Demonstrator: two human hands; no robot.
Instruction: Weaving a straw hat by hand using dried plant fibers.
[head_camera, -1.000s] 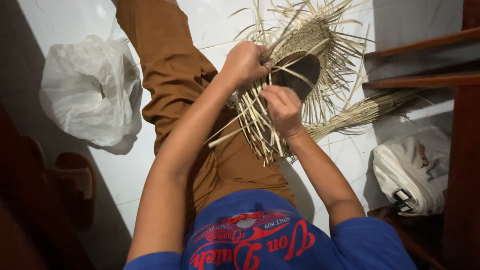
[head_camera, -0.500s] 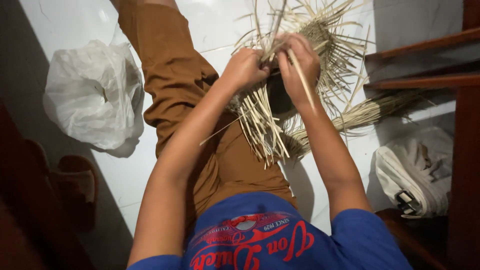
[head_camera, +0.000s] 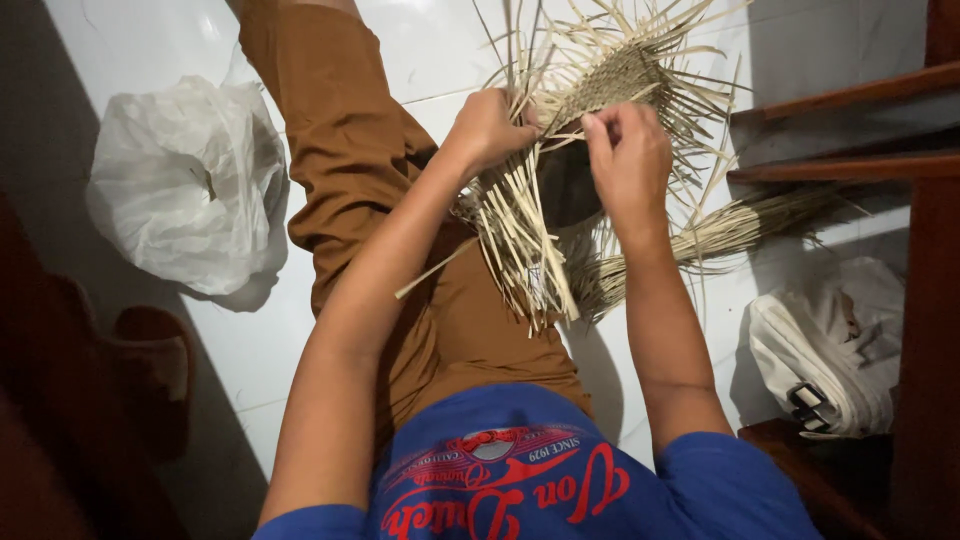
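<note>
Head view: white tiled floor (head_camera: 150, 30), then my brown-trousered leg (head_camera: 350, 170), across which the half-woven straw basket (head_camera: 600, 85) lies, loose strips splaying outward. My left hand (head_camera: 490, 130) clamps its woven edge while my right hand (head_camera: 630, 155) pinches one strip. Weaving appears mid-course; threading that strip calls for steady tension.

White plastic bag (head_camera: 185, 185) crumpled on white tiled floor (head_camera: 150, 40), well left of hands. White strapped bag (head_camera: 825, 355) lower right, beside dark wooden shelves (head_camera: 840, 130).
</note>
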